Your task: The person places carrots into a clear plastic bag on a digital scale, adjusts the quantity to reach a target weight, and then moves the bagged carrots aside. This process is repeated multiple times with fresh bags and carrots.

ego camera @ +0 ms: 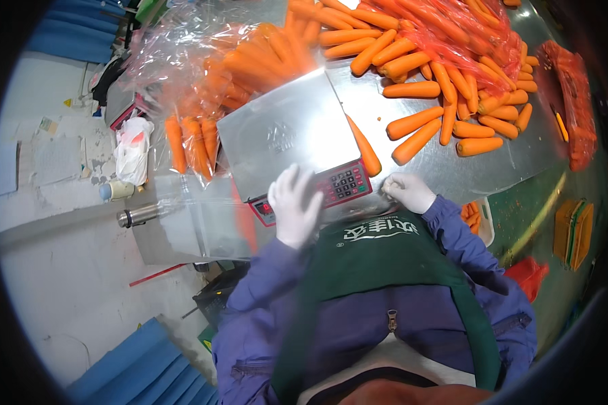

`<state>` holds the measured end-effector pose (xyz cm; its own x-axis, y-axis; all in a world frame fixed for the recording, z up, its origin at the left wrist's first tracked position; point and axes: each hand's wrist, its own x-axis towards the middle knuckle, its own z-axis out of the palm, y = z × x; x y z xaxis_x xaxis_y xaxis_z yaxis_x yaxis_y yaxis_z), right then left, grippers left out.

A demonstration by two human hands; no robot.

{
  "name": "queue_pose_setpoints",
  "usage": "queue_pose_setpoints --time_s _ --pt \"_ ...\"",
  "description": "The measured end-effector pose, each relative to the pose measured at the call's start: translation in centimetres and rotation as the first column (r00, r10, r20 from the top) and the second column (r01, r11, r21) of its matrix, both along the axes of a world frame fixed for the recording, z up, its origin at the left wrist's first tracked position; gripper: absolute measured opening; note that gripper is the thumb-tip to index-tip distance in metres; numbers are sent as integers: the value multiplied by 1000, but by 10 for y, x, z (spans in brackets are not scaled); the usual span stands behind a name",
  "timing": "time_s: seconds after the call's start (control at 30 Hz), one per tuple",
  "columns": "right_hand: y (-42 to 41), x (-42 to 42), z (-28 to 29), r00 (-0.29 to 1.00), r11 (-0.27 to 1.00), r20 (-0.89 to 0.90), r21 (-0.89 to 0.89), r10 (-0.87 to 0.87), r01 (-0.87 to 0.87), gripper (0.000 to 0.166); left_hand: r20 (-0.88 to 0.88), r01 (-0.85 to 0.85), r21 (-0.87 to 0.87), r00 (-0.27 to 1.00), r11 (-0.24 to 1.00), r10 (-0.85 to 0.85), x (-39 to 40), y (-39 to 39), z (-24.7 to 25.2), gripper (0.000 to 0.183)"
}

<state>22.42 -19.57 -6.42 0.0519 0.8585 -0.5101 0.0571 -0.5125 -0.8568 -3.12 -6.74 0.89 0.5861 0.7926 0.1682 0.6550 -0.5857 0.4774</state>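
My left hand, in a white glove, is spread over the lower edge of a digital scale, partly hiding its red-framed keypad panel. The fingers are apart and hold nothing that I can see. My right hand, also gloved, has its fingers curled together just right of the keypad, near the table edge; whether something thin is pinched in it cannot be told. A single carrot lies beside the scale's right side, partly under the plate. Bare of goods, the scale's steel plate is tilted in view.
Loose carrots and a red plastic bag of carrots cover the steel table at upper right. Clear bags with carrots lie left of the scale. A yellow knife and a steel flask lie at the sides.
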Motion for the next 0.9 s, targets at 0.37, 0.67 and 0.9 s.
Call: queue_pose_setpoints --time_s 0.37,0.67,0.9 --pt "25 -2 33 979 997 204 80 -26 10 16 94 -565 -483 726 669 681 77 265 -36 128" --pt "49 18 27 978 997 202 67 -43 30 10 90 -900 -302 301 314 949 149 284 -54 118" --pt "60 28 27 963 989 263 143 -63 26 8 120 -881 -333 314 336 942 145 325 -47 115"
